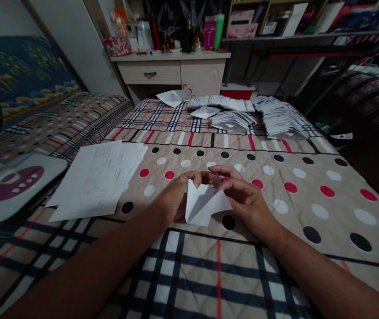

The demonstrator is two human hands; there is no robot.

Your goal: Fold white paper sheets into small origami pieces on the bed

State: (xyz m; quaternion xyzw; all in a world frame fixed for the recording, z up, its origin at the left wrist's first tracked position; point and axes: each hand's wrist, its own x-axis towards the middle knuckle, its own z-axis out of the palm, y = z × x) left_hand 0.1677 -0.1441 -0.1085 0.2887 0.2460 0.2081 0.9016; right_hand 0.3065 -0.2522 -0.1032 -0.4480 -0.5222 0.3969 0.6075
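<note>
A partly folded white paper (203, 204) stands between my two hands, just above the quilted bedspread (309, 190) with red, white and black dots. My left hand (176, 195) pinches the paper's upper left edge with curled fingers. My right hand (242, 195) grips its right side, fingers bent over the top fold. Both forearms reach in from the bottom of the view.
A stack of flat white sheets (98, 177) lies to the left of my hands. Several folded paper pieces (239, 113) are piled at the far end of the bed. A fan base (13, 184) sits at far left. A cluttered dresser (172, 66) stands behind.
</note>
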